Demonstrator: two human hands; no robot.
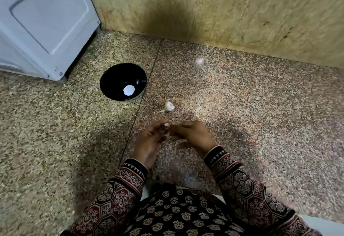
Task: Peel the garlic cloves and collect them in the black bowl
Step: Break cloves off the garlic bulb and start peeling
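Head view, the only one. The step in hand looks like peeling a single clove, early in the task: the black bowl [111,75] shows no cloves I can make out, only a round white patch at its bottom (glare or sticker, can't tell). The left hand [148,142] & right hand [193,135] meet fingertip to fingertip above the counter [251,109]. Both seem to pinch a small pale garlic clove [167,124] btwn them. The left fingers are curled toward it and the right fingertips close on it from the other side. Blur hides the exact grip & whether any skin is lifting. The next move prob. calls for a nail under the papery skin and a pull away from the holding hand, then a reach fwd & left to drop the bare clove in the bowl. The garlic head [169,106] lies on the counter just fwd of the fingertips, not touching them, w/ a scrap of skin beside it. The bowl sits further fwd & left of the left hand, well apart from both hands, near the corner of a white appliance [42,23]. A stone wall [204,9] stands beyond. Patterned sleeves [130,176] cover both wrists.
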